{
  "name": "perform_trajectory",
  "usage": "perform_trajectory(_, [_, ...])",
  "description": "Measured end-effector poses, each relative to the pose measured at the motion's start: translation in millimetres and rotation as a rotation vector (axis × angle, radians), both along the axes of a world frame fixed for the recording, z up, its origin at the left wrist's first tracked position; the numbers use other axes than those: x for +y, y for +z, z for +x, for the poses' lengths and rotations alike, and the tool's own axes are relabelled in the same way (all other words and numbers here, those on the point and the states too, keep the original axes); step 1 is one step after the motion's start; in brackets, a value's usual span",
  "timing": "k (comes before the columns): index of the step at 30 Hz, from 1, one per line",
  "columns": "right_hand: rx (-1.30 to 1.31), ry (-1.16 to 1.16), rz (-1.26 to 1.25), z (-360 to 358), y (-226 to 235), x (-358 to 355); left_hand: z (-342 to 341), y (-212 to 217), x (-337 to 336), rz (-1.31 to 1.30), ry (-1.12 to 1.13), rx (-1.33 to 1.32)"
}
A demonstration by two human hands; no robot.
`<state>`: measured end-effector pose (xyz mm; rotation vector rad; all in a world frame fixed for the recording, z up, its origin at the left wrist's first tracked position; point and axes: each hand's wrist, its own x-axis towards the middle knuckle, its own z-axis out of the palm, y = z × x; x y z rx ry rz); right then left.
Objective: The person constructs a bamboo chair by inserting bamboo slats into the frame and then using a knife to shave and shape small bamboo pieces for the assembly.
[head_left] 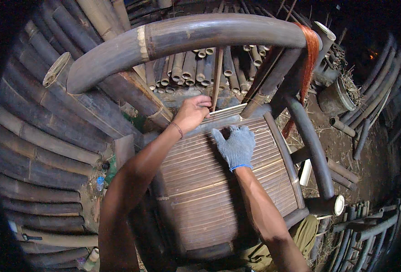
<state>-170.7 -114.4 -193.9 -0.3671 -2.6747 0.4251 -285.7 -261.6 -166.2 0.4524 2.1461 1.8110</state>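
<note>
A dark bamboo chair with a slatted seat stands before me. At the back of that seat, my bare left hand, with a thin dark bracelet at the wrist, has its fingers curled at the end of a pale-edged bamboo slat; the grip is partly hidden. Its fingertips are close against an upright bamboo strip. My right hand, in a grey knit glove with a blue cuff, is over the rear slats. Its thumb sticks out to the left and its other fingers are curled under, hiding anything in them.
The chair's thick curved top rail arches beyond my hands, with orange strands hanging at its right end. An armrest stands at right. Bamboo poles crowd the left; cut lengths lie behind. A bucket sits far right.
</note>
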Motion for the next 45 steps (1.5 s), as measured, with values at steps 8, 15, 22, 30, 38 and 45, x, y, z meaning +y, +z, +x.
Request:
perform_trajectory(8, [0.239,0.073,-0.011,-36,10,-5,0,-2,0,0.01,-0.011,0.035])
perform_trajectory(15, [0.23,0.19,-0.127,-40,-10,3,-3,-2,0,-0.007,-0.008,0.022])
perform_trajectory(22, [0.23,0.219,-0.795,-30,-18,6,-3,-3,-3,0.022,-0.014,-0.009])
perform_trajectory(30, [0.13,0.833,-2.058,95,-8,57,2,0,-3,-0.019,0.095,0.112])
perform_trajectory(38, [0.065,0.008,-1.579,312,38,199,5,6,4,-0.125,0.11,0.115])
perform_trajectory(45, [-0.275,-0.437,-0.185,428,55,233,-3,-8,1,-0.115,0.169,0.273])
